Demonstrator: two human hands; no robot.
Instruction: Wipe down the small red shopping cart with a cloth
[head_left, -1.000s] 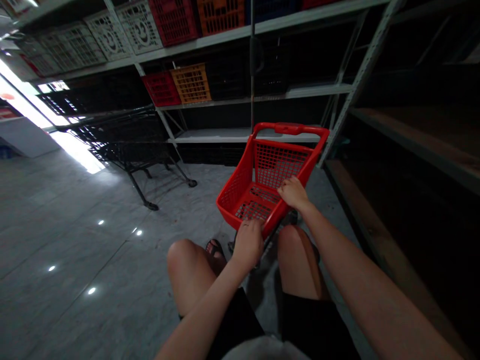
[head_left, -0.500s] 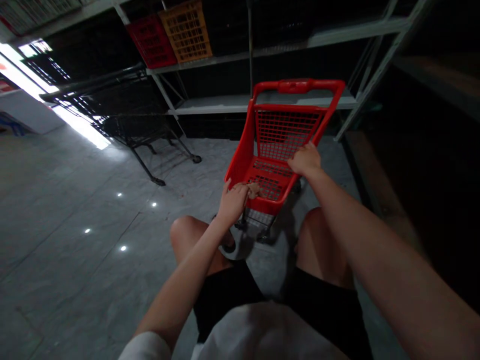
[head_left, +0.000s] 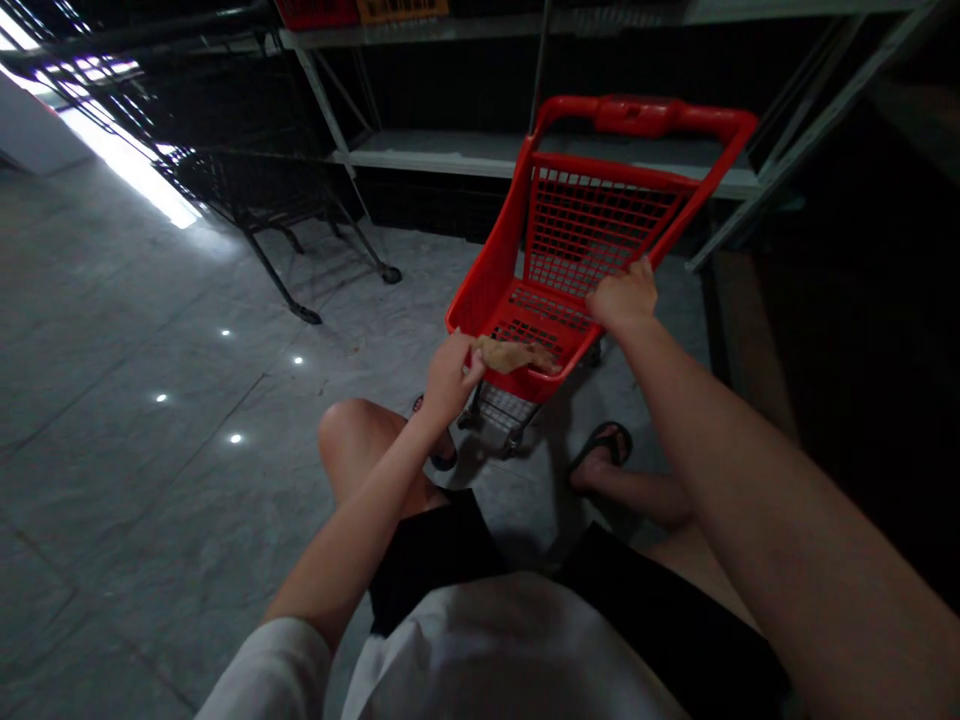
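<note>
A small red plastic shopping cart [head_left: 489, 272] stands upright before my knees, its handle [head_left: 637, 117] on the far side. My left hand [head_left: 451, 374] is at the near left corner of the basket, closed on a tan cloth [head_left: 510, 355]. The cloth stretches to the right along the near rim, and its far end lies near the basket's front corner. On the right side rim rests my right hand [head_left: 625, 297], its fingers wrapped over the edge and partly hidden.
Behind the cart is a pale metal shelf rack [head_left: 450, 152] with a red crate [head_left: 319, 12] and an orange crate [head_left: 405, 8]. To the left stands a dark wheeled shopping cart [head_left: 247, 190]. My sandalled foot [head_left: 602, 458] is on the grey floor [head_left: 150, 530].
My view has tipped downward, and the red cart looks larger. The cloth now extends farther right along the near rim. My right leg has swung outward, showing the foot.
</note>
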